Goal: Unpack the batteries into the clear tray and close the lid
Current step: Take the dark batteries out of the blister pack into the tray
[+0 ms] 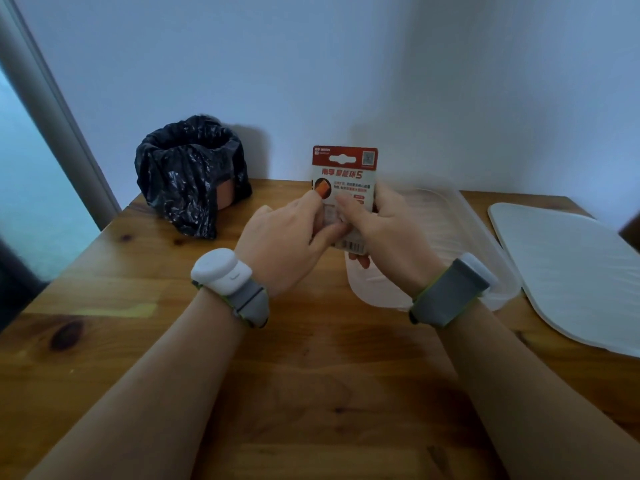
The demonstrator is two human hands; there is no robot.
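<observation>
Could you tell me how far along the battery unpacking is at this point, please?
Early stage. Done: the clear tray sits open on the table, its lid lying flat beside it. In hand: both the left hand and right hand hold the battery pack upright above the tray's near end, fingers working at its back. Left: opening the pack, placing the batteries in the empty-looking tray, and closing the lid.

Knotty varnished wood table (145,289), translucent plastic tray (485,244), crinkled glossy black bag (187,174), seemingly cardboard battery pack (346,168)
</observation>
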